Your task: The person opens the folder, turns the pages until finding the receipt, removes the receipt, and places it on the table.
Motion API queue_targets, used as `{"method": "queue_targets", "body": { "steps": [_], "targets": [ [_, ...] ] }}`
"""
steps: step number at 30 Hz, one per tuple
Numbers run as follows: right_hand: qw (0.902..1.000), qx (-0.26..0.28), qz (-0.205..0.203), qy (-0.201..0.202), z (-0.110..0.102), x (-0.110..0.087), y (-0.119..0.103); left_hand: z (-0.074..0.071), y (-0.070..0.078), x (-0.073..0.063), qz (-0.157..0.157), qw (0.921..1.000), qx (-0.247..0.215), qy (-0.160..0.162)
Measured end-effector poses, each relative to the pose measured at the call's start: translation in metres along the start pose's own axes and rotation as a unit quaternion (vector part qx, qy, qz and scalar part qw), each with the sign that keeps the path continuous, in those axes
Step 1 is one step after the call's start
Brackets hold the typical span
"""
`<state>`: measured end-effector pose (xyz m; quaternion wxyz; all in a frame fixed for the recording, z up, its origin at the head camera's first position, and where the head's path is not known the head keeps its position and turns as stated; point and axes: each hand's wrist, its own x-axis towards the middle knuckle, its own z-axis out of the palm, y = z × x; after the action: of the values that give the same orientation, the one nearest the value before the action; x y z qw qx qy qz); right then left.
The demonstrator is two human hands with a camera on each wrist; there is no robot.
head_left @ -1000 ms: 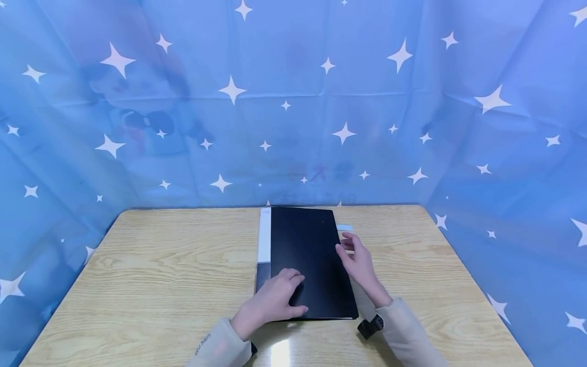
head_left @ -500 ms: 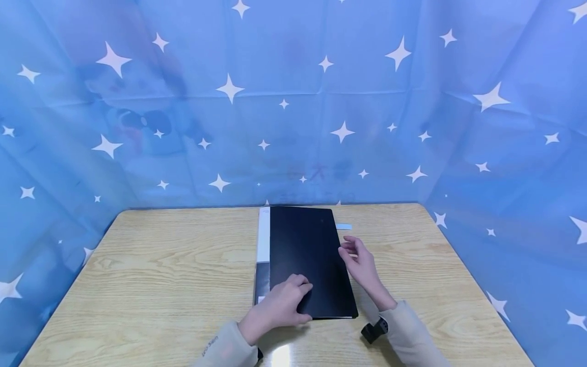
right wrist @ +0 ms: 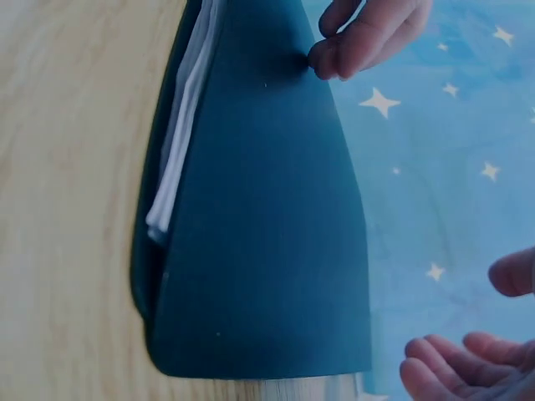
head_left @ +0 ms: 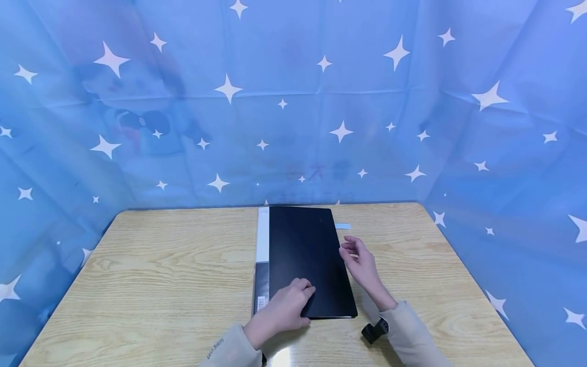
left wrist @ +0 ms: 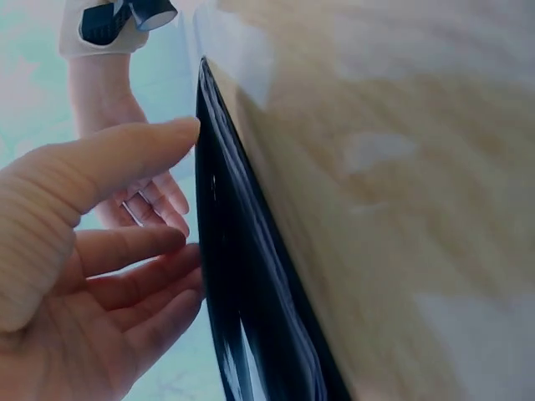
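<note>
A closed black folder (head_left: 302,255) lies on the table, with a white and dark spine strip along its left side. My left hand (head_left: 285,305) is at the folder's lower edge, its fingertips touching the cover. In the left wrist view, the thumb of the left hand (left wrist: 92,276) meets the cover near its edge, and white sheets (right wrist: 182,134) show between the covers in the right wrist view. Beside the folder's right edge hovers my right hand (head_left: 362,262), fingers loosely bent and holding nothing. Whether it touches the edge is unclear.
A light blue strip (head_left: 342,226) sticks out by the folder's upper right side. Wood-grain tabletop (head_left: 174,275) surrounds the folder. Behind and beside the table hangs a blue curtain (head_left: 284,127) with white stars. A small label (head_left: 261,302) marks the lower spine.
My left hand has slid to the right along the folder's lower edge, uncovering the spine label. The right hand has shifted slightly right. The folder stays closed.
</note>
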<state>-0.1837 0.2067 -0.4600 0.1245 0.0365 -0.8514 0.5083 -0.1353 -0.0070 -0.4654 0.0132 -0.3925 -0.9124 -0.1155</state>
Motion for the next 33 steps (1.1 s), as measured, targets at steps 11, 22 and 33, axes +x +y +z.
{"method": "queue_targets", "body": {
  "steps": [11, 22, 33],
  "targets": [
    [0.9999, 0.002, -0.01, 0.003, -0.004, -0.005, -0.022, 0.008, 0.004, -0.001, -0.003, 0.9976, 0.054, 0.044],
    [0.9999, 0.002, 0.003, 0.014, -0.009, -0.005, -0.027, 0.008, 0.005, 0.0, 0.01, 0.9962, 0.07, 0.051],
    [0.9997, -0.002, 0.006, 0.022, -0.014, 0.006, 0.006, 0.004, 0.003, -0.005, 0.028, 0.9936, 0.024, 0.106]
  ]
}}
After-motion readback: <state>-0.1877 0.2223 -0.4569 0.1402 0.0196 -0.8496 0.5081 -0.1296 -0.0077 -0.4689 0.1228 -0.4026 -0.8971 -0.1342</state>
